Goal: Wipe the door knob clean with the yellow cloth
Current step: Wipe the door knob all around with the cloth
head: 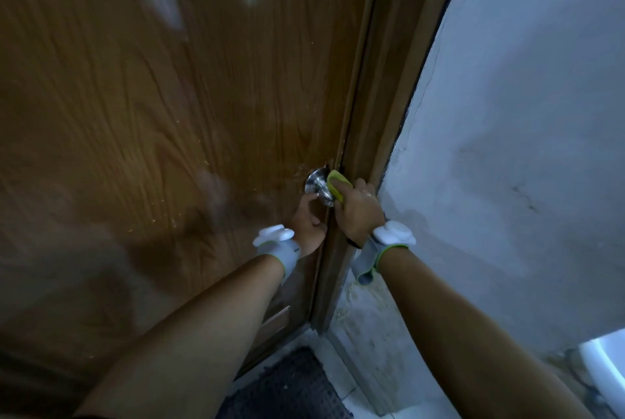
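Both hands meet at a metal door knob (319,189) near the wooden door's (152,114) right edge. Right hand (358,212) presses a folded yellow cloth (338,187) against the knob's right side; left hand (307,220) pinches the knob from below. Door frame (382,134) and grey wall (507,148) crowd the right hand closely.

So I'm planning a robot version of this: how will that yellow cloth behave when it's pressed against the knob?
The yellow cloth looks soft and floppy: it bends around the door knob under the right hand, so it probably moulds to the curve. It seems light, likely slipping unless pinched. The shiny metal knob may let it slide easily.
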Tool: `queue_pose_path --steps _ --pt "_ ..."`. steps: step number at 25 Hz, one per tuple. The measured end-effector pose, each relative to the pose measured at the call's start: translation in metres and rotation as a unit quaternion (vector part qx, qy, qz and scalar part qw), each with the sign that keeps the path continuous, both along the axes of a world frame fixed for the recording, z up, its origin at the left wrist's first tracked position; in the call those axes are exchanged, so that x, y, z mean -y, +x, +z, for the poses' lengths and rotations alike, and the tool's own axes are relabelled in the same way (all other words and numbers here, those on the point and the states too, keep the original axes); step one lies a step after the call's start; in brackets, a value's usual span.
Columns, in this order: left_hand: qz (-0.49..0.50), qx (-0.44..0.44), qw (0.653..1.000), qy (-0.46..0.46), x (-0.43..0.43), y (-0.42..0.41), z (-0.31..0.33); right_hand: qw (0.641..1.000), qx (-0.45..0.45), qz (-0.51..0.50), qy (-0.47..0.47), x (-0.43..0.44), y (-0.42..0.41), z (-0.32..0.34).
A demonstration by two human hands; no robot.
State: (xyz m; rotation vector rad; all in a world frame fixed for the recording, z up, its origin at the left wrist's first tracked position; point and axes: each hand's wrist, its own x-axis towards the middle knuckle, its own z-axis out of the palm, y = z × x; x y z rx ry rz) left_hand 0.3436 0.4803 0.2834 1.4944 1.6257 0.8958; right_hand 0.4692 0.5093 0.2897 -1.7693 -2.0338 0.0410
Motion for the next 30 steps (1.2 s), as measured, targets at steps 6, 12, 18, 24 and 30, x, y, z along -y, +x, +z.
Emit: queue_pose_path --steps 6,12,18,24,30 --pt "0.027 -0.073 0.997 0.007 -0.007 0.001 0.005 0.998 0.054 0.02 -0.013 -0.007 0.002 0.014" --pt "0.015 -0.163 0.986 -0.017 -0.014 -0.013 0.011 0.996 -0.041 -0.034 -0.069 -0.017 0.004 0.004" --pt "0.012 -0.18 0.98 -0.078 -0.021 -0.013 -0.002 0.938 0.28 0.044 0.2 -0.008 0.0 0.01" --pt "0.014 -0.158 0.986 -0.06 -0.022 -0.01 -0.004 0.887 0.388 0.127 0.215 0.002 -0.016 -0.013" --pt "0.072 -0.047 0.996 -0.017 -0.019 -0.006 -0.004 0.969 0.183 -0.023 0.165 0.0 -0.022 -0.004"
